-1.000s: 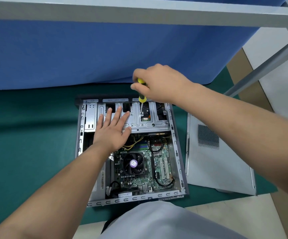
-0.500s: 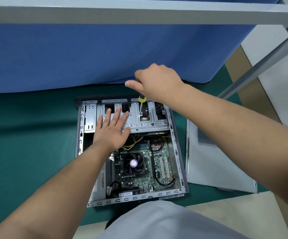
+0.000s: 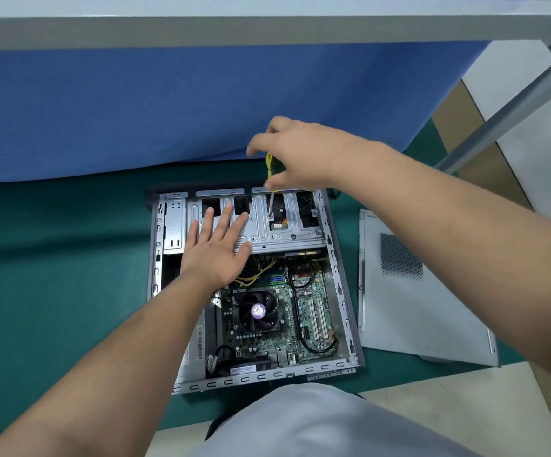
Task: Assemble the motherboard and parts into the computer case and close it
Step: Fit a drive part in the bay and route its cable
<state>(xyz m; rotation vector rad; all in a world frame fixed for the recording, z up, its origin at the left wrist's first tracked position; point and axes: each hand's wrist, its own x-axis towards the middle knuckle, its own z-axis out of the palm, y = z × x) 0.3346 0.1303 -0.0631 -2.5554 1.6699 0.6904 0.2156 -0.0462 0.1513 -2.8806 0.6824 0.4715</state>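
An open grey computer case (image 3: 340,278) lies flat on the green mat. Inside it sits the green motherboard (image 3: 303,328) with a black CPU fan (image 3: 258,312). A silver metal drive bracket (image 3: 287,230) spans the far part of the case. My left hand (image 3: 216,249) rests flat on that bracket, fingers spread. My right hand (image 3: 295,156) hovers above the bracket and grips a yellow-handled screwdriver (image 3: 270,179), held upright with its tip on a screw in the bracket. The hand is blurred.
The case's grey side panel (image 3: 412,305) lies on the mat to the right of the case. A blue cloth wall (image 3: 168,110) rises behind the case. A grey frame bar (image 3: 267,21) crosses overhead, with a slanted leg (image 3: 511,110) at the right.
My right hand has turned on the screwdriver handle, its fingers shifting around it. My left hand stays pressed on the bracket.
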